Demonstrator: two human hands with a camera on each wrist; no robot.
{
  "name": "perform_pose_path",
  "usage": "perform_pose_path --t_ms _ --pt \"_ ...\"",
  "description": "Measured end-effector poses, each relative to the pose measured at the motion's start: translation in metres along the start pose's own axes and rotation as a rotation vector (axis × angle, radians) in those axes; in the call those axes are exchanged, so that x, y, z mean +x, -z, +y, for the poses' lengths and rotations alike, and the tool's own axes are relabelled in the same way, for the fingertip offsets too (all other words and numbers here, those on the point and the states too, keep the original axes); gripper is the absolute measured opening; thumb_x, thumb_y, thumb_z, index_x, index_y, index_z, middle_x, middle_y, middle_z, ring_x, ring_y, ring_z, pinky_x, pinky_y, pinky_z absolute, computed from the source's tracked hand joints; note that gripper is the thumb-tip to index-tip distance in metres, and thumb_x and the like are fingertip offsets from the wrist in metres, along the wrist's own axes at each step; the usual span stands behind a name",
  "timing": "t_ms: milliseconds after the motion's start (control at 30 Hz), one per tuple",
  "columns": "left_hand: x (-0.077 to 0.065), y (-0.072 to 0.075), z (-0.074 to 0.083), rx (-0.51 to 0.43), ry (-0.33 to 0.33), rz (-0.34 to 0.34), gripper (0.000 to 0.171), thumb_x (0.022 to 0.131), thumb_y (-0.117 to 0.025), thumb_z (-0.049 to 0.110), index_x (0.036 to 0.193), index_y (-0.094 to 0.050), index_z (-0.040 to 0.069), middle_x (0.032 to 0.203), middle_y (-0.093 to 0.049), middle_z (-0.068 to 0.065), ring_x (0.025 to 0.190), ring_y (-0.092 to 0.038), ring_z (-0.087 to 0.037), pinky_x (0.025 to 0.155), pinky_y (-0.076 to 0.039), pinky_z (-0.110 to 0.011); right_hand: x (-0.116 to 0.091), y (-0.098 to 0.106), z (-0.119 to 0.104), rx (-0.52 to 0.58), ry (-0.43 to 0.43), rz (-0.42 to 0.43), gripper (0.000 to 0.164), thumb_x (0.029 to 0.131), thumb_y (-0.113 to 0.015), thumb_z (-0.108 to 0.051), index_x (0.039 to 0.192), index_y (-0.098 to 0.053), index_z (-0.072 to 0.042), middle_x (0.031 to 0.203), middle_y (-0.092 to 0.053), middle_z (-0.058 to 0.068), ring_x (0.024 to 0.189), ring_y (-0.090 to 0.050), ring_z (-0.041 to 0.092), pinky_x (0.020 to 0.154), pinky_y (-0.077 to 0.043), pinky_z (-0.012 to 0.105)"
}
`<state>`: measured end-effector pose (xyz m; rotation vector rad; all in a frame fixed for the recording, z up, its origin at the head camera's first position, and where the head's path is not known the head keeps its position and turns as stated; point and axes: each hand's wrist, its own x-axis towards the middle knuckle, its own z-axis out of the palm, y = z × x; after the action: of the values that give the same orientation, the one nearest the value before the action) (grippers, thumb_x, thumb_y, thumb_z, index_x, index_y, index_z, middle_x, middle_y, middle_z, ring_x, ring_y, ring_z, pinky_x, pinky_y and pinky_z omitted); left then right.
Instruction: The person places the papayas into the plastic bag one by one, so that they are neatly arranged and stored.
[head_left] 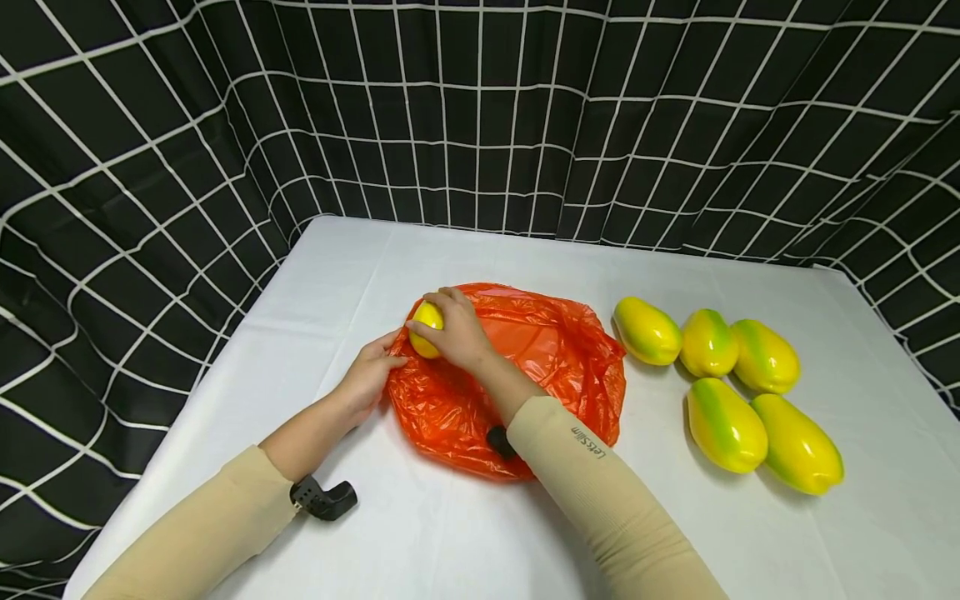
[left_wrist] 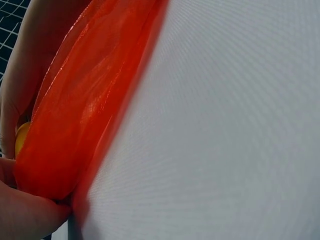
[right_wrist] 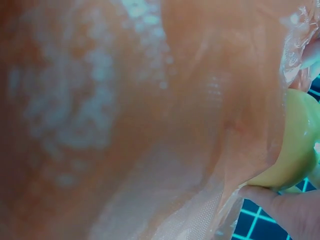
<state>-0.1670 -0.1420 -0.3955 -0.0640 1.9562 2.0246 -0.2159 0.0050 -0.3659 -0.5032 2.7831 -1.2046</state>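
A red plastic bag (head_left: 525, 342) lies spread on the white table with its mouth facing up. At the bag's left rim, my right hand (head_left: 459, 333) grips a yellow papaya (head_left: 427, 330), its fingers and thumb around the fruit. My left hand (head_left: 369, 375) pinches the edge of the bag just beside that fruit. In the left wrist view, the thumb (left_wrist: 30, 212) presses the bag film (left_wrist: 75, 125). The right wrist view looks through the film, with the held papaya (right_wrist: 295, 145) at its right edge.
Several yellow-green papayas lie right of the bag, among them one near its rim (head_left: 648, 331) and one at the front right (head_left: 798, 444). The white tabletop (head_left: 465, 542) meets a black curtain with a white grid (head_left: 480, 125) at the back and sides.
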Motion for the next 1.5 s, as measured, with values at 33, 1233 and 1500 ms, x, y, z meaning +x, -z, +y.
perform_pose_path --t_ms 33,1233,1500 --pt "0.000 0.000 0.000 0.001 0.002 0.001 0.058 0.092 -0.034 -0.003 0.148 -0.017 0.001 0.155 -0.020 -0.012 0.141 -0.024 -0.025 0.115 -0.026 -0.036 0.000 0.000 0.000 0.000 -0.002 0.002 0.052 0.086 -0.065 -0.032 0.129 -0.053 -0.005 0.139 -0.041 0.017 0.122 -0.046 0.031 0.097 -0.049 0.039" --pt "-0.002 -0.001 0.002 -0.001 0.028 0.044 0.057 0.093 -0.037 0.000 0.147 -0.021 0.002 0.154 -0.024 -0.011 0.140 -0.028 -0.025 0.115 -0.027 -0.036 -0.012 0.076 0.011 0.211 -0.230 0.014 0.055 0.092 -0.052 -0.039 0.138 -0.043 -0.010 0.147 -0.037 0.011 0.135 -0.034 0.032 0.109 -0.036 0.047" --pt "-0.001 -0.003 0.000 -0.001 0.027 0.031 0.056 0.093 -0.036 0.000 0.147 -0.022 0.003 0.154 -0.025 -0.011 0.140 -0.027 -0.025 0.115 -0.026 -0.037 -0.026 0.127 0.025 0.299 -0.266 0.110 0.055 0.092 -0.055 -0.033 0.139 -0.041 -0.009 0.148 -0.034 0.014 0.136 -0.033 0.032 0.109 -0.035 0.046"
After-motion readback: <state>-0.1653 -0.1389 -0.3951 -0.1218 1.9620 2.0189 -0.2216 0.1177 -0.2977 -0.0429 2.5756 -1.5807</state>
